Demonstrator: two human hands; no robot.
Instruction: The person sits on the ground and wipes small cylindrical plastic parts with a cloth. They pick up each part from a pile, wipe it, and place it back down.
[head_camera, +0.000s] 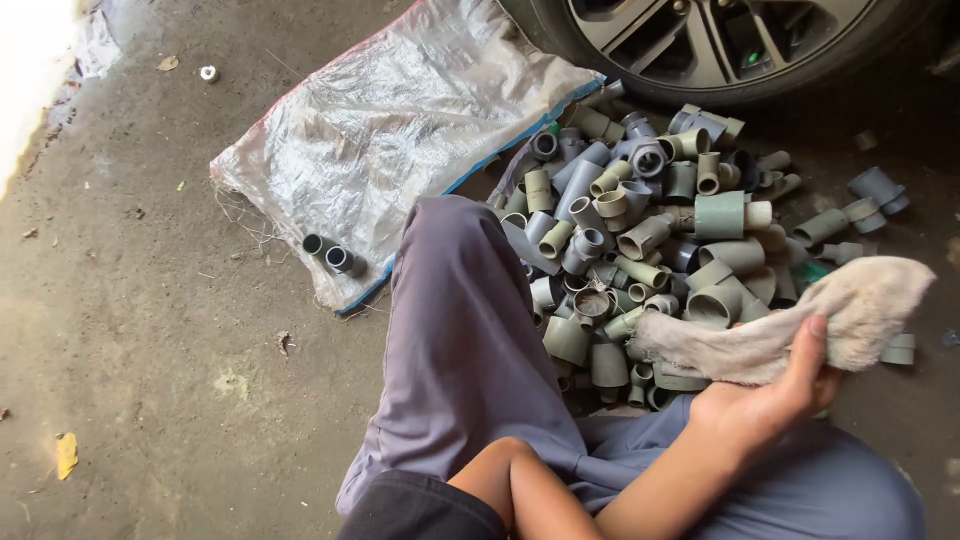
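My right hand (765, 405) reaches out between my legs and grips a dirty beige cloth (850, 315), thumb on top and fingers hidden under it. The cloth hangs over the near edge of a heap of grey and olive plastic pipe fittings (650, 240) lying on the ground. My raised knee in grey trousers (455, 330) covers the left part of the heap. My left arm, in a black sleeve, shows only as a bent elbow (505, 470) at the bottom edge. The left hand is out of the frame.
A flattened woven plastic sack (400, 130) lies on the concrete floor left of the heap, with two short grey fittings (335, 255) on its near corner. A car wheel (720, 45) stands right behind the heap. A yellow leaf (66, 452) lies at lower left.
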